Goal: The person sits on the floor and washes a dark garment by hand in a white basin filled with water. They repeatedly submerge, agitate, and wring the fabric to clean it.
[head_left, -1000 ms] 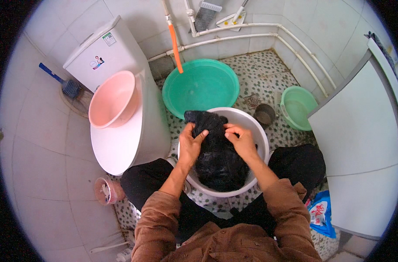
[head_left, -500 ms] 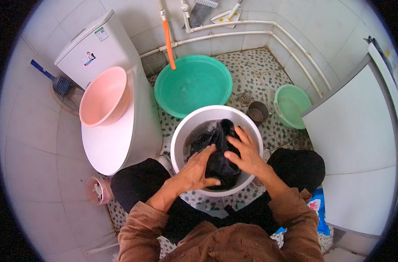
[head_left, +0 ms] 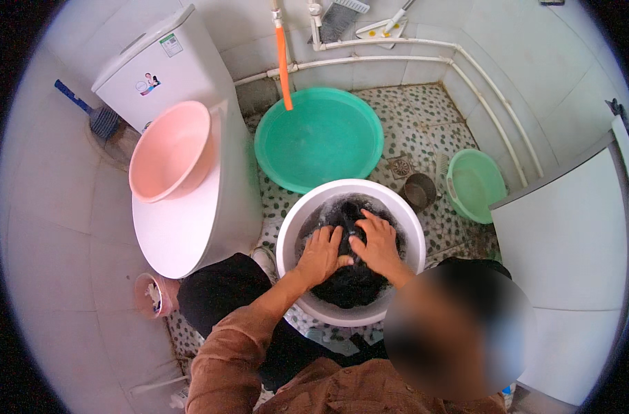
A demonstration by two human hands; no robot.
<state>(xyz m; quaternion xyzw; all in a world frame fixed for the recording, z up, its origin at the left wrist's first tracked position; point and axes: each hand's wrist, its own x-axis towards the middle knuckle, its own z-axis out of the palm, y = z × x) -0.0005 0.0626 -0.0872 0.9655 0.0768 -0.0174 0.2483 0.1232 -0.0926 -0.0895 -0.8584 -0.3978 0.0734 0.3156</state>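
Observation:
A white basin (head_left: 418,257) stands on the floor between my legs, with wet black cloth (head_left: 352,288) lying in dark, sudsy water. My left hand (head_left: 320,257) rests on the left part of the cloth, fingers stretched forward and thumb pointing right. On the right part lies my right hand (head_left: 379,243), its fingers spread over the fabric. Both hands look open, pressing on the cloth rather than closed round it; the fingertips are partly hidden. A blurred patch covers much of my right forearm.
Beyond the white basin lies a large green basin (head_left: 321,141) under an orange hose (head_left: 283,69). A pink basin (head_left: 170,152) sits on the toilet lid (head_left: 173,241) at left. A dark cup (head_left: 419,192) and a light green basin (head_left: 476,186) stand right, near a white panel (head_left: 570,234).
Both hands have pressed lower into the basin. The black cloth, which bulged up between them, now lies flatter in the water with more suds round it. The view has shifted slightly.

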